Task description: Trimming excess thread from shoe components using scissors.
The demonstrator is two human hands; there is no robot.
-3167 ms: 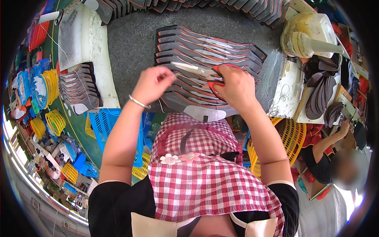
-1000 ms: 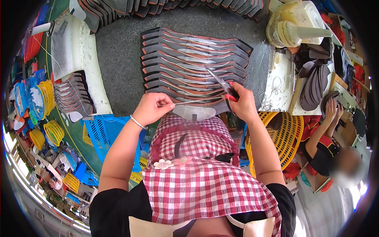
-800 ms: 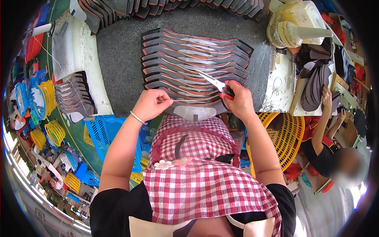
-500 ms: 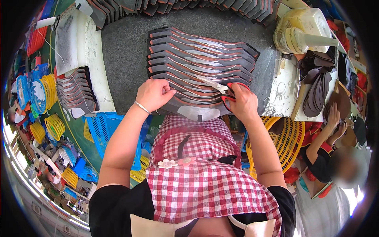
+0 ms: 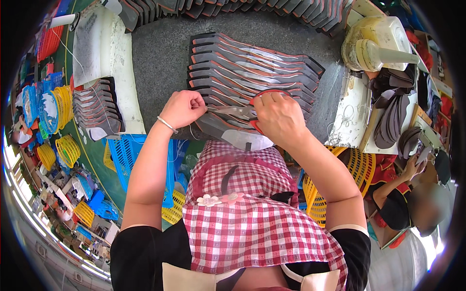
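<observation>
My right hand [image 5: 280,117] grips red-handled scissors [image 5: 234,112], whose blades point left. The tips end close to my left hand [image 5: 182,109], which is closed in a pinch at the left edge of the row of pieces. A thin pale thread [image 5: 191,133] hangs below its fingers, and a short length seems to run from them toward the blade tips. Under both hands lie overlapping dark grey, orange-edged curved pieces [image 5: 257,65], which look like shoe parts. The nearest piece [image 5: 242,139] has a pale grey middle and overhangs the table's front edge.
More such pieces line the far side of the dark table [image 5: 155,58], and a smaller stack [image 5: 98,107] lies left. At right stand a yellowed plastic container [image 5: 376,41] and dark flat pieces [image 5: 388,109]. Baskets [image 5: 335,186] sit below. A co-worker's hand [image 5: 411,167] shows far right.
The scissors and my right hand have moved left, bringing the blade tips close to my left hand. My left hand stays at the pieces' left edge. The whole view has shifted slightly.
</observation>
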